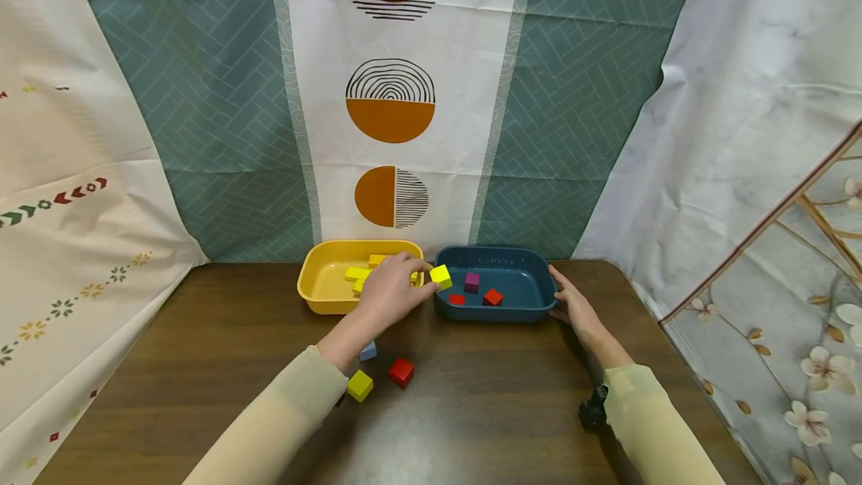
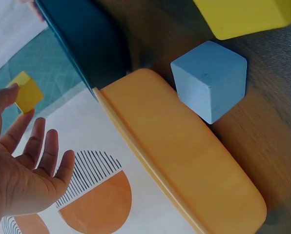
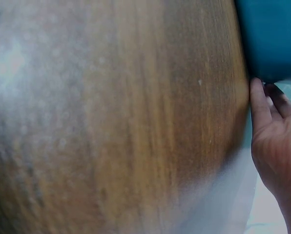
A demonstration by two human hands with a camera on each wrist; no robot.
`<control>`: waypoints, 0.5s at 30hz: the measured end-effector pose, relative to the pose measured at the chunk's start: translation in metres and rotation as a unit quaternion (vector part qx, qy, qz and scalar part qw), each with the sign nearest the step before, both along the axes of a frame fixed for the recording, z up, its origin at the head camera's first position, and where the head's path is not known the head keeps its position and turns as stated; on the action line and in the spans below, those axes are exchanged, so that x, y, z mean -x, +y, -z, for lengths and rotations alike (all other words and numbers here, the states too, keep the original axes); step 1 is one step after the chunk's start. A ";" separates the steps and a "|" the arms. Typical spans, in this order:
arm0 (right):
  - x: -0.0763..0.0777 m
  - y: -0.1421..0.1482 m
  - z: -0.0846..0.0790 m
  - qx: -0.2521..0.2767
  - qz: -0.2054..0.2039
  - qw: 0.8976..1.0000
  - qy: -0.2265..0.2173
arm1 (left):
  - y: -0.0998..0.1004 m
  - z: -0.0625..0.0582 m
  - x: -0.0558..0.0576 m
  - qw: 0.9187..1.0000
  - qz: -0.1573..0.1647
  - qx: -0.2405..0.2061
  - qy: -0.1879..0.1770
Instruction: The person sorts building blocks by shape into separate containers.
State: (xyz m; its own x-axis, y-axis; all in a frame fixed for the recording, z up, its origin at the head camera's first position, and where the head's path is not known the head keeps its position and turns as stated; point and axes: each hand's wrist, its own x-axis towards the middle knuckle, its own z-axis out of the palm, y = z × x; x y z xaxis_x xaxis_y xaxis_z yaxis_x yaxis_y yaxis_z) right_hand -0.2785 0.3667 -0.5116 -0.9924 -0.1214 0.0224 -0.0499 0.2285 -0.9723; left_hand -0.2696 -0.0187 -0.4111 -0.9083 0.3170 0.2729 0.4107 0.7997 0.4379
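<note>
Between thumb and index finger, my left hand (image 1: 390,287) pinches a yellow cube (image 1: 441,277) above the left rim of the dark blue tray (image 1: 498,314). In the left wrist view that yellow cube (image 2: 28,91) sits at the fingertips, the other fingers spread loosely. My right hand (image 1: 579,309) touches the blue tray's right end with extended fingers; the right wrist view shows the fingertips against the tray's wall (image 3: 277,48). Inside the blue tray lie a purple cube (image 1: 472,282) and red blocks (image 1: 493,297). The yellow tray (image 1: 326,307), partly behind my left hand, holds several yellow blocks (image 1: 357,273).
On the wooden table (image 1: 498,403), below my left wrist, lie a red cube (image 1: 401,372), a yellow cube (image 1: 360,385) and a partly covered light blue cube (image 1: 367,351). A small black object (image 1: 592,409) is by the right wrist. A patterned cloth (image 1: 390,200) hangs behind the trays.
</note>
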 end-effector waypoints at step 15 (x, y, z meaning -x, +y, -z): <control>0.000 0.001 -0.001 0.019 -0.001 1.000 0.001 | 0.017 0.001 0.019 0.999 -0.011 0.033 -0.013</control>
